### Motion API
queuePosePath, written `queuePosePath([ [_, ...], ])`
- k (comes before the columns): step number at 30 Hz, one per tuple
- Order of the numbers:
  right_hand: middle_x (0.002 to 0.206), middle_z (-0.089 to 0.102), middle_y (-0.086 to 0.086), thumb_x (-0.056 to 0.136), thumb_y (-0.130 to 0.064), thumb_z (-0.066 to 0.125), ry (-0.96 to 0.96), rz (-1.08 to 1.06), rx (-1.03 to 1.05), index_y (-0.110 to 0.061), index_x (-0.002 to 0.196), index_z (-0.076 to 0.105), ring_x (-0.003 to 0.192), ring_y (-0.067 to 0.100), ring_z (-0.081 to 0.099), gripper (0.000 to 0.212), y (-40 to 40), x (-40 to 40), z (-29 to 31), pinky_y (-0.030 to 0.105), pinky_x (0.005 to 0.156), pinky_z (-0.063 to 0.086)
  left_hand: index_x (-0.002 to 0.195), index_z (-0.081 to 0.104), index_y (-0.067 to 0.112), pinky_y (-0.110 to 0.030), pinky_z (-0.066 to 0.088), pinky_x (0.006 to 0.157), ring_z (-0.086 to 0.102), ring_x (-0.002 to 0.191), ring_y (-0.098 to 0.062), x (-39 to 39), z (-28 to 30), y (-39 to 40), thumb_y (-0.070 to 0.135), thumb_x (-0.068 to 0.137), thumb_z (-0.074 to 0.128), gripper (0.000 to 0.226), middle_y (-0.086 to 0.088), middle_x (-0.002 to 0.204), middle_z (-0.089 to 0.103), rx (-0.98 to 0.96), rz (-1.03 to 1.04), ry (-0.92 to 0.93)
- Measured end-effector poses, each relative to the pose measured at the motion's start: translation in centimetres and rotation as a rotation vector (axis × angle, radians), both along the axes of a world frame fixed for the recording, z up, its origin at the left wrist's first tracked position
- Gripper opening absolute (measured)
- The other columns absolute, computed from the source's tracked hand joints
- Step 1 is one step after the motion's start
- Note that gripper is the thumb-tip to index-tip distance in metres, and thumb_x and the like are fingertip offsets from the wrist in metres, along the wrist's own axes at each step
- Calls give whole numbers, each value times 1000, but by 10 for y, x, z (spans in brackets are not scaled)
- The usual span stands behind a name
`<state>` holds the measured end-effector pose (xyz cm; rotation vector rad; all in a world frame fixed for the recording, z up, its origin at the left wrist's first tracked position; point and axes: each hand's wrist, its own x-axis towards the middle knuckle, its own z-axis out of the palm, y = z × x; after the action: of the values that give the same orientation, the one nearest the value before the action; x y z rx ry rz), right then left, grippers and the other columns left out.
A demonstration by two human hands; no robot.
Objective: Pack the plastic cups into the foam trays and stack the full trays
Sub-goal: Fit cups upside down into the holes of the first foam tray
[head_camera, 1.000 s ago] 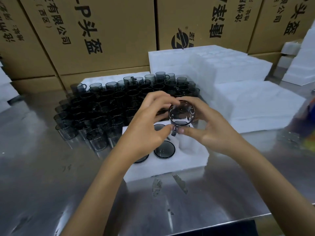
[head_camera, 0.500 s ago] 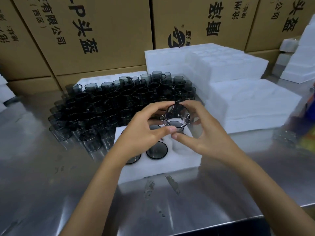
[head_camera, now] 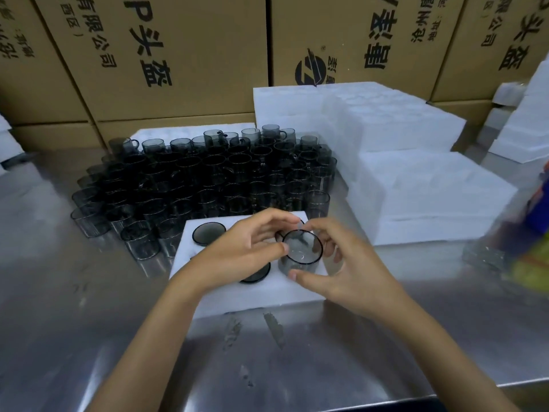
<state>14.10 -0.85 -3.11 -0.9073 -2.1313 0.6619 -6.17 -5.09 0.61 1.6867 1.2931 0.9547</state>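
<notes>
A white foam tray [head_camera: 255, 295] lies on the steel table in front of me, with smoky grey cups sunk in some of its holes, one at its far left [head_camera: 208, 232]. Both hands hold one more smoky cup [head_camera: 301, 251] upright over the tray's right side, its base low in a hole. My left hand [head_camera: 240, 254] pinches the rim from the left with thumb and fingers. My right hand [head_camera: 347, 269] curls round its right side, thumb at the lower wall. A crowd of several loose cups [head_camera: 208, 179] stands behind the tray.
Stacks of white foam trays [head_camera: 416, 197] rise at the right and behind the cups [head_camera: 356, 120]. Brown cardboard boxes [head_camera: 178, 55] wall off the back. A blurred colourful object [head_camera: 534, 233] sits at the right edge. The table's front edge runs near the bottom.
The cup has come down from tilted in the air to upright in a hole at the tray's right side, both hands following it. The view shifted slightly.
</notes>
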Motion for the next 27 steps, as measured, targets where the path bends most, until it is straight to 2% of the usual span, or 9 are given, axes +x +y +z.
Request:
queuePosePath([
  [3, 96, 51, -26, 71, -54, 79, -78, 21, 45, -46, 116, 52, 97, 1, 49, 53, 1, 0, 1, 9, 77, 36, 132, 53, 37, -24, 40, 110, 46, 131, 7, -5, -5, -3, 9, 97, 61, 46, 22, 137, 56, 28, 26, 137],
  [6, 103, 55, -23, 81, -60, 69, -40, 33, -21, -42, 112, 60, 109, 1, 49, 37, 4, 3, 3, 6, 80, 32, 135, 45, 51, -27, 30, 117, 30, 140, 9, -14, -9, -5, 32, 94, 66, 50, 27, 146, 44, 2, 62, 248],
  [8, 107, 59, -19, 92, -48, 65, 19, 26, -58, -39, 107, 67, 114, 3, 48, 18, 9, 4, 5, 5, 85, 30, 138, 39, 55, -32, 25, 119, 18, 146, 6, -19, -7, -4, 52, 85, 66, 60, 21, 155, 34, -82, 99, 289],
  [10, 116, 59, -15, 94, -31, 67, 23, 30, -58, -35, 105, 71, 119, 0, 45, 12, 14, 4, 5, 8, 94, 29, 145, 30, 53, -34, 25, 119, 15, 148, 0, -21, -3, -1, 64, 77, 64, 76, 16, 160, 25, -180, 111, 368],
  [12, 132, 53, -19, 92, -30, 70, 40, 68, -184, -37, 103, 71, 129, -7, 39, 13, 18, 5, 4, 16, 101, 29, 149, 22, 52, -37, 22, 121, 11, 151, -4, -21, 1, 3, 66, 77, 66, 85, 12, 165, 15, -240, 104, 424],
  [15, 149, 40, -26, 87, -45, 68, 83, 150, -412, -43, 112, 67, 141, -9, 31, 26, 20, 9, 2, 29, 112, 29, 151, 17, 52, -34, 21, 121, 9, 152, -6, -20, 4, 7, 64, 77, 69, 92, 16, 166, 7, -286, 100, 443],
  [19, 143, 54, -20, 89, -22, 66, 365, 276, -683, -32, 134, 57, 137, 1, 45, 47, 19, 0, -5, 38, 116, 34, 151, 21, 48, -39, 20, 122, 8, 152, -10, -22, 7, 11, 63, 80, 68, 87, 28, 154, 20, -314, 65, 442],
  [22, 144, 56, -10, 90, -10, 58, 543, 295, -778, -23, 139, 53, 135, 8, 51, 51, 19, -11, -11, 34, 106, 39, 148, 29, 48, -43, 11, 123, -4, 153, -11, -23, 6, 14, 60, 85, 64, 73, 36, 137, 18, -335, 19, 417],
  [27, 136, 61, -19, 91, -22, 64, 625, 141, -728, -30, 131, 61, 129, -4, 52, 41, 21, -22, -22, 22, 97, 45, 153, 18, 51, -39, -4, 120, -16, 151, -9, -18, -3, 15, 62, 90, 54, 73, 28, 162, -2, -301, 72, 476],
])
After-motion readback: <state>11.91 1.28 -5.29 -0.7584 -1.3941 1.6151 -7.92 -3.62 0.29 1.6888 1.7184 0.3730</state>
